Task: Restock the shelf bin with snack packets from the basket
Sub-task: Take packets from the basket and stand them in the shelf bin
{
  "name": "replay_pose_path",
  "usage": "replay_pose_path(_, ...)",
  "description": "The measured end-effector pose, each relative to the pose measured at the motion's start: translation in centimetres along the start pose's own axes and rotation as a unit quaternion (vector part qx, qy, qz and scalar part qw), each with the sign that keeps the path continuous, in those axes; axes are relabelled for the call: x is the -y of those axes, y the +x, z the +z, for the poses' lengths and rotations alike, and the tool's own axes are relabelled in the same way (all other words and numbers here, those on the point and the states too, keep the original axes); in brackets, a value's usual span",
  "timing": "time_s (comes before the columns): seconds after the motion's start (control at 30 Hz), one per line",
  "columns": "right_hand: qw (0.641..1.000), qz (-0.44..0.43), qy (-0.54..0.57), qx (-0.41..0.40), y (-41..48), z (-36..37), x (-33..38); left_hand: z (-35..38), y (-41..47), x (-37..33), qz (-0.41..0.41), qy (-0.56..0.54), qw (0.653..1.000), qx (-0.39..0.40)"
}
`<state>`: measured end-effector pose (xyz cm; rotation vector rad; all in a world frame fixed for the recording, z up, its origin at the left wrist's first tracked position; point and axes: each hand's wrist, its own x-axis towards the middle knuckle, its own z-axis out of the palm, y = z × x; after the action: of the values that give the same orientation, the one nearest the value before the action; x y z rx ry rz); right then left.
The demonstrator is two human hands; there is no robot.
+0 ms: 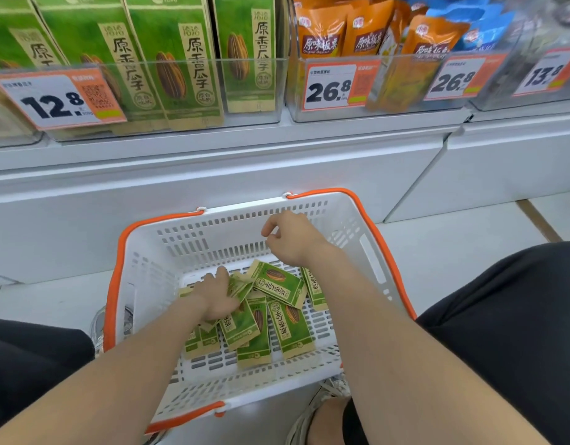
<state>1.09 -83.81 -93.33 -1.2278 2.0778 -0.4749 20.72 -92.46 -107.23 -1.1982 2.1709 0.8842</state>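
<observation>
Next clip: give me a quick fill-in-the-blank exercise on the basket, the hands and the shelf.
The white basket has ____ handles. The left hand rests on the green packets in it, while the right hand holds ____. The price tag on the shelf bin stocked with the same packets reads ____.
Missing words: orange; nothing; 12.8
</observation>
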Motion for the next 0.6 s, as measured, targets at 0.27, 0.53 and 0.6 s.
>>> replay_pose_path(0.27, 0.993, 0.107, -0.042, 0.032, -1.2, -2.1, -0.5, -7.2, -5.2, -6.2, 0.062, -0.558, 0.827, 0.018)
replay_pose_path(0.53, 0.956, 0.001, 0.291, -0.041, -3.6, -4.9, 3.5, -12.1, -9.5, -11.6, 0.174, -0.665, 0.726, 0.018)
replay_pose_path(0.6, 0.942, -0.039, 0.323, -0.081, -3.7, -5.8, 4.3, -13.4, -10.6, -12.3, 0.204, -0.658, 0.724, -0.014)
